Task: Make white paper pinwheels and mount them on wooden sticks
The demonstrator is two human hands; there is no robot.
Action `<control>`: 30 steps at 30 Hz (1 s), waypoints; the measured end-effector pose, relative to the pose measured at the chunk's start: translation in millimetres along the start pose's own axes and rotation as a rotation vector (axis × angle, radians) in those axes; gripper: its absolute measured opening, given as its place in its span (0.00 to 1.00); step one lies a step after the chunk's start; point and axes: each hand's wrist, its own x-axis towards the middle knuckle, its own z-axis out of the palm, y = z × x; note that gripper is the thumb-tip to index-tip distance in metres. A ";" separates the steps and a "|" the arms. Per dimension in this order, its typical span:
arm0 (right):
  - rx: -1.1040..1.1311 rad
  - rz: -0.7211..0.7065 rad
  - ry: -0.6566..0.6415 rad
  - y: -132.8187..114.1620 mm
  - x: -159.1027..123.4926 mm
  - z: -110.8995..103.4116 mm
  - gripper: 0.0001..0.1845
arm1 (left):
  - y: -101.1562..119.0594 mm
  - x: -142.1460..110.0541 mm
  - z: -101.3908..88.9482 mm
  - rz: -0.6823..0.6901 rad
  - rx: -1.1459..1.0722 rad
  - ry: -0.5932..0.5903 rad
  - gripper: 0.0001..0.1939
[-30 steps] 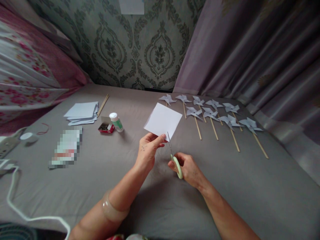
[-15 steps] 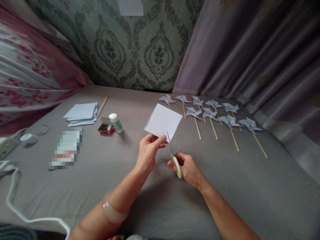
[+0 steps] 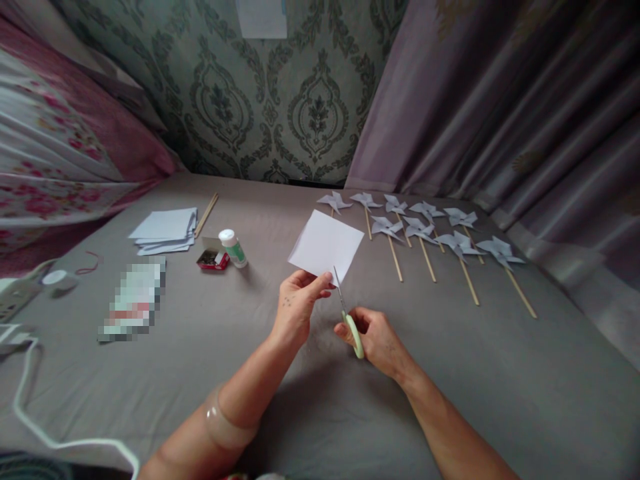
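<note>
A square sheet of white paper (image 3: 326,245) is pinched by its near corner in my left hand (image 3: 299,303), thumb on top and fingers beneath. My right hand (image 3: 376,337) grips a pair of scissors (image 3: 356,337) with pale green handles. Their blades point away from me and meet the paper's near corner, just right of my left thumb. How far the blades are parted is too fine to tell. Several white paper pinwheels (image 3: 461,244) on wooden sticks lie in two rows beyond and to the right of my hands.
A stack of white paper (image 3: 165,227) lies at the left beside wooden sticks (image 3: 206,215). Near it are a small red box (image 3: 214,259), a white-capped glue bottle (image 3: 233,249) and a blurred packet (image 3: 134,297). A power strip (image 3: 16,300) and white cable (image 3: 75,441) occupy the left edge.
The view has shifted very slightly, so the surroundings sit a little lower. Both hands, the paper and the scissors look almost unchanged.
</note>
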 end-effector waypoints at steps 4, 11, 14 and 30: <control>0.017 0.005 0.019 1.0 0.8 1.0 0.22 | 0.0 0.0 0.4 0.008 0.014 0.001 0.11; 0.039 -0.006 0.048 4.6 1.1 2.1 0.23 | 0.8 -0.6 1.2 0.013 0.019 -0.001 0.11; 0.030 -0.008 0.060 5.5 1.2 2.5 0.23 | 0.5 -0.5 1.0 0.019 0.022 -0.001 0.11; -0.007 -0.016 0.130 8.8 2.7 6.8 0.22 | -0.4 -0.3 0.8 0.018 0.012 0.000 0.11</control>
